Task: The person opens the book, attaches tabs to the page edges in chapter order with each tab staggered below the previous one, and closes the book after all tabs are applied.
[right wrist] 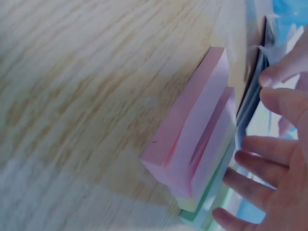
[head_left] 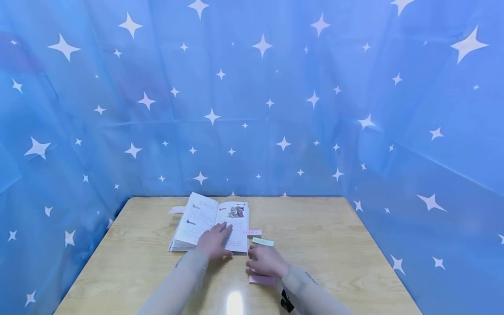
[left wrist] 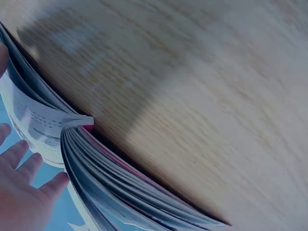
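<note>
An open book [head_left: 202, 221] lies on the table, with printed text on both pages and a small coloured picture on the right one. My left hand [head_left: 214, 241] rests with spread fingers on the lower part of the pages near the fold. At the book's lower right corner, my right hand [head_left: 267, 261] brings thumb and forefinger together, seemingly pinching a page edge; the exact contact is partly hidden. Its other fingers extend beside a stack of sticky note pads [right wrist: 192, 134], pink, pale yellow and green. A pink sticky tab [head_left: 255, 232] juts from the right page.
The wooden table [head_left: 334, 245] extends around the book. Another pale pink tab [head_left: 176, 210] sticks out at the book's left side. A light green pad [head_left: 263, 241] and a pink pad [head_left: 261, 280] show around the right hand. A blue star-patterned curtain [head_left: 244, 96] surrounds the table.
</note>
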Demonstrator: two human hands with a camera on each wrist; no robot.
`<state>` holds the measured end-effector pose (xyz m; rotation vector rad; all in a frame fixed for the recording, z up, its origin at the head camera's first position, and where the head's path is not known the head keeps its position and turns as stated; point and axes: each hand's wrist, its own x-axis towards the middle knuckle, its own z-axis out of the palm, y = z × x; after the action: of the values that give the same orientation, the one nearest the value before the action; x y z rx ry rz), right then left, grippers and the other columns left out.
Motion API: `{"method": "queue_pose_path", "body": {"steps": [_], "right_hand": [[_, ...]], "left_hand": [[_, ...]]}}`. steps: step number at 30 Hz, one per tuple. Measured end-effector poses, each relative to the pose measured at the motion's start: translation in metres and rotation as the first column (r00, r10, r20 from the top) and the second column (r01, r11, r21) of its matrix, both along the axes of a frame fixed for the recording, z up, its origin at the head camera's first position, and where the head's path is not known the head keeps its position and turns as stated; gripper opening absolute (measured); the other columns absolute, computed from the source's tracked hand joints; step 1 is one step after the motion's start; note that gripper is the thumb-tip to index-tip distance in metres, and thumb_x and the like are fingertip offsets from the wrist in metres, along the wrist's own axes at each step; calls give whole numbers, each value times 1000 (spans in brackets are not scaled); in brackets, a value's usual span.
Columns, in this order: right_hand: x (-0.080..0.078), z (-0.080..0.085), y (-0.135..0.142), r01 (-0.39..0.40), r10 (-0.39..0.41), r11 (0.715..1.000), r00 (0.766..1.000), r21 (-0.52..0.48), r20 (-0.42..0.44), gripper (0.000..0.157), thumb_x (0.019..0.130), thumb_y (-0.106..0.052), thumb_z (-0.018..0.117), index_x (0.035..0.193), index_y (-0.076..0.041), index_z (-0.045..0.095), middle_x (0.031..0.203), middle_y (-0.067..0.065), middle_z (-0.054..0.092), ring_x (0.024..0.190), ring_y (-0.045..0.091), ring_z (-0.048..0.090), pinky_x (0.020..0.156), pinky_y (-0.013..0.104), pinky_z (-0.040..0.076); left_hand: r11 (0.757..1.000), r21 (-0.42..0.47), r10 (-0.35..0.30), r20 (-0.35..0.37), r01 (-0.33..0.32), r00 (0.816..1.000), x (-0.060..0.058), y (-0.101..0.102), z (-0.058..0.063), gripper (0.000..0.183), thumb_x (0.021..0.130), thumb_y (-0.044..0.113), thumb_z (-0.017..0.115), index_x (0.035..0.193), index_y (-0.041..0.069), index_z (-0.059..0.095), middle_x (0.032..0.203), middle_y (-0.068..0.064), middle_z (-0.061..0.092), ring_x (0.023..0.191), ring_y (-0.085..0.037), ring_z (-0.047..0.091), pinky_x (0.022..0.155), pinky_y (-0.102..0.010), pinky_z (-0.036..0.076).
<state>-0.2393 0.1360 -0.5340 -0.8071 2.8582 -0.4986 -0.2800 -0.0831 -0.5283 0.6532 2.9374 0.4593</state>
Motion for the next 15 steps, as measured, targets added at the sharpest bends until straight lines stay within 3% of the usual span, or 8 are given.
{"method": "queue_pose_path", "body": {"steps": [3, 6, 8, 13, 15], "right_hand": [[-1, 0, 1, 8, -8, 1000, 1000, 23, 16, 29, 85, -33, 67, 99, -8, 72, 110, 5, 68, 77, 13, 64, 74, 31, 54], [-1, -2, 1, 4, -7, 998, 999, 58, 37, 41, 85, -36, 67, 114, -7, 70, 124, 11, 64, 93, 19, 67, 87, 36, 53], [-1, -2, 0, 3, -6, 998, 999, 70, 48, 44, 85, -37, 67, 117, -8, 69, 128, 12, 62, 91, 21, 67, 88, 36, 53], [-3, -1, -4, -12, 10, 992, 1000, 122, 12, 36, 85, -41, 67, 106, -12, 71, 135, 12, 57, 95, 23, 66, 86, 33, 52], [-3, 0, -4, -11, 11, 990, 1000, 139, -3, 35, 85, -42, 66, 104, -13, 70, 136, 12, 57, 104, 24, 64, 87, 34, 52]], "left_hand": [[1000, 9, 8, 1, -8, 1000, -1, -2, 1, 91, 72, 43, 82, 147, 11, 42, 151, -17, 36, 138, -39, 32, 108, -61, 29], [1000, 14, 11, 5, -11, 1000, -1, -5, -1, 93, 71, 43, 84, 147, 11, 42, 151, -17, 36, 137, -39, 33, 107, -62, 29], [1000, 19, 6, -2, -6, 1000, -2, -6, -3, 93, 70, 44, 83, 147, 11, 42, 151, -16, 37, 137, -39, 34, 107, -62, 30], [1000, 15, 3, -20, -3, 1000, -5, -7, -7, 94, 70, 46, 83, 149, 14, 40, 152, -14, 36, 137, -36, 34, 108, -59, 30], [1000, 11, 4, -20, -4, 1000, -5, -7, -7, 94, 71, 45, 82, 149, 15, 39, 153, -13, 35, 138, -36, 33, 109, -58, 30]]}}
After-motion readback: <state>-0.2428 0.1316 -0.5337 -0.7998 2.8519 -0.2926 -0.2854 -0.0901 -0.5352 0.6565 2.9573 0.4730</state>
